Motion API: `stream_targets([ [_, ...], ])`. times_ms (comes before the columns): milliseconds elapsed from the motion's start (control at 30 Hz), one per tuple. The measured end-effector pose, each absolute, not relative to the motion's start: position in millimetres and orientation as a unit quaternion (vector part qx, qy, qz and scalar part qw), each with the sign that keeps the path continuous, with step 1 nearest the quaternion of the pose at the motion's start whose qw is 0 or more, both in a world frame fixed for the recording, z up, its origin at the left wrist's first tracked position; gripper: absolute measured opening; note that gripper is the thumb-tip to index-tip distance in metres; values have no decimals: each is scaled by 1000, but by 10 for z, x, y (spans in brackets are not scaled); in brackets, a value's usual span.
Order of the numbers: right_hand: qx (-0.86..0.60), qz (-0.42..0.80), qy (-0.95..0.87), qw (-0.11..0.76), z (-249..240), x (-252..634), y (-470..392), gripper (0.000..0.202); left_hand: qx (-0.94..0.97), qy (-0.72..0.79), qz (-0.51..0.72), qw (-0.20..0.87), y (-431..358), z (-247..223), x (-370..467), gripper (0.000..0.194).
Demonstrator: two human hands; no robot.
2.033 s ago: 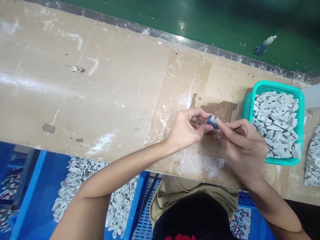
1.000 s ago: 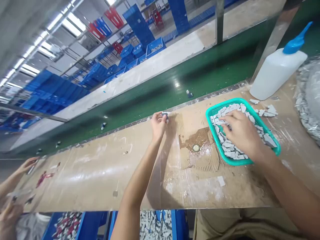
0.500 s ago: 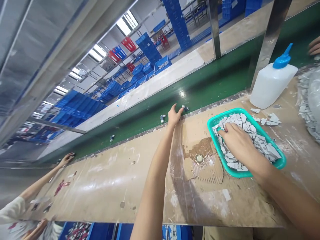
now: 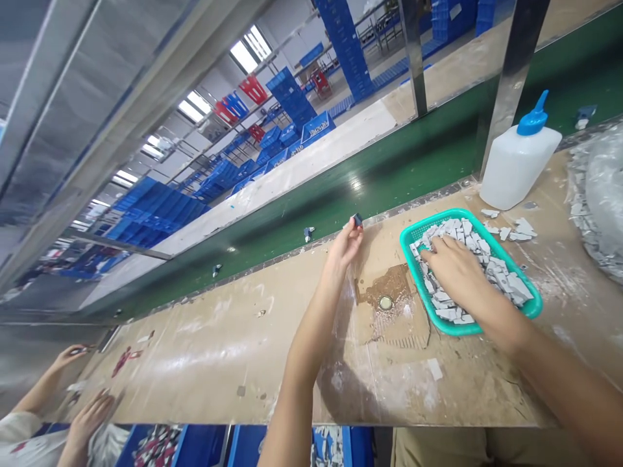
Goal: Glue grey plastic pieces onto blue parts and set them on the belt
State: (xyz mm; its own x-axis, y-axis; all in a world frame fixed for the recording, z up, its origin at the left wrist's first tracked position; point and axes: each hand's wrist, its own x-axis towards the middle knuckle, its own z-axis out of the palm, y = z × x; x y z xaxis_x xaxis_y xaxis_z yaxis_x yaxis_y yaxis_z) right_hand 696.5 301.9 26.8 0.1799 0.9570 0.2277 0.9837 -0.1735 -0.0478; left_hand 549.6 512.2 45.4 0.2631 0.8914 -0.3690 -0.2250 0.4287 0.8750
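Note:
Near the edge of the green belt (image 4: 272, 240), my left hand (image 4: 346, 241) pinches a small dark piece (image 4: 357, 220) between thumb and fingers. My right hand (image 4: 450, 263) is down among the light grey pieces (image 4: 501, 275) in the green basket (image 4: 536, 305), its fingertips partly hidden by them; what they hold cannot be made out. Between my hands, a wet brown cardboard piece (image 4: 389, 285) lies on the table, with a small round pale object (image 4: 385, 303) on it.
A white bottle with a blue nozzle (image 4: 518, 165) stands behind the basket, beside loose grey pieces (image 4: 523, 230). A plastic bag (image 4: 601, 194) lies far right. Small dark pieces (image 4: 308, 233) sit on the belt. At far left are another person's hands (image 4: 92, 412).
My left hand has closed on a small dark piece and lifted it from the belt towards me. My right hand stays in the basket. The other person's hand has drawn back from the belt.

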Motion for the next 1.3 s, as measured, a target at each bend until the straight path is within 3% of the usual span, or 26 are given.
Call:
stream_targets([
  [100,-761,-79,-636,101,258,6977,3012,26,188,427,368,804,4703,552,5325,23],
  [233,-746,-88,-649,119,251,7035,2982,19,134,432,338,825,4287,568,5101,27],
  [300,-730,-55,-654,191,265,7071,2964,14,116,429,326,834,4150,541,5006,30],
  [400,-699,67,-606,372,324,7095,2944,13,116,427,315,840,4018,475,4874,31],
  [467,-671,167,-552,466,381,7080,2940,16,145,404,314,847,3976,416,4780,24],
  [567,-617,323,-483,532,473,7031,2930,30,207,342,308,863,3971,330,4636,8],
  [700,-573,468,-444,506,577,6929,2885,49,270,301,290,867,4020,302,4499,23],
  [800,-582,483,-460,465,615,6796,2861,45,277,294,304,863,4055,335,4455,39],
  [967,-632,346,-561,407,547,6498,2892,24,286,273,328,858,4095,345,4455,46],
  [1133,-648,157,-677,311,433,6346,2929,33,269,258,373,850,4134,310,4466,49],
  [1300,-656,121,-693,275,418,6324,2909,34,266,241,382,852,4158,252,4467,43],
])
